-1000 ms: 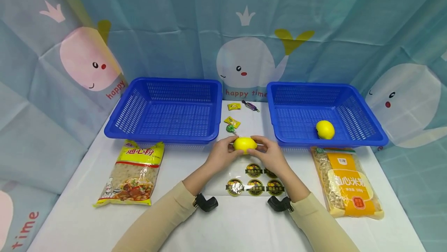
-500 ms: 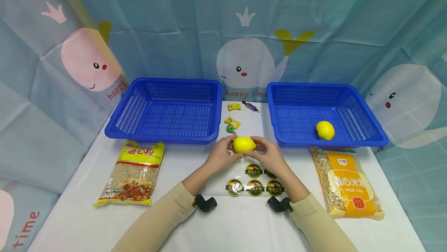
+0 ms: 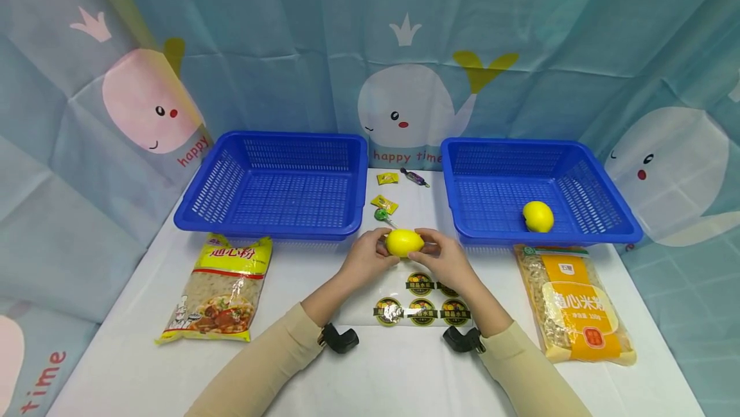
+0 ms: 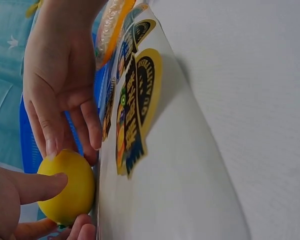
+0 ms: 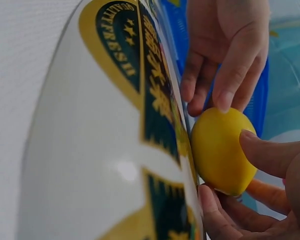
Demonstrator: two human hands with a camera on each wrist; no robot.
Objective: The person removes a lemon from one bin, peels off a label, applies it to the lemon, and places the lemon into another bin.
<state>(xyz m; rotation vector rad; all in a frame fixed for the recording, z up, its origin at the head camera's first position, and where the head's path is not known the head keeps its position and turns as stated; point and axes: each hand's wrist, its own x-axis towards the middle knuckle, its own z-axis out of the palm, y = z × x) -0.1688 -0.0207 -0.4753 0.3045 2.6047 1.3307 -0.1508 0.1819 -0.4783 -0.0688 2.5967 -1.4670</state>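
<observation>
Both hands hold one yellow lemon (image 3: 404, 242) just above the white table, between the two blue baskets. My left hand (image 3: 370, 253) grips its left end with thumb and fingers curled round it; in the left wrist view the lemon (image 4: 67, 187) sits under that thumb. My right hand (image 3: 442, 256) pinches the right end, and in the right wrist view its fingers wrap the lemon (image 5: 222, 150). Just in front of the hands lies a clear sticker sheet (image 3: 419, 304) with round black-and-gold labels. A second lemon (image 3: 538, 216) lies in the right basket (image 3: 601, 237).
The left blue basket (image 3: 266, 230) holds nothing. A pasta bag (image 3: 222, 288) lies front left and an orange-labelled pasta bag (image 3: 575, 301) front right. Small candies (image 3: 384, 202) and a green lollipop (image 3: 381, 214) lie between the baskets. A whale-print curtain surrounds the table.
The lemon and both hands have stayed almost in place; the lemon has turned slightly and shifted a touch lower between the fingers.
</observation>
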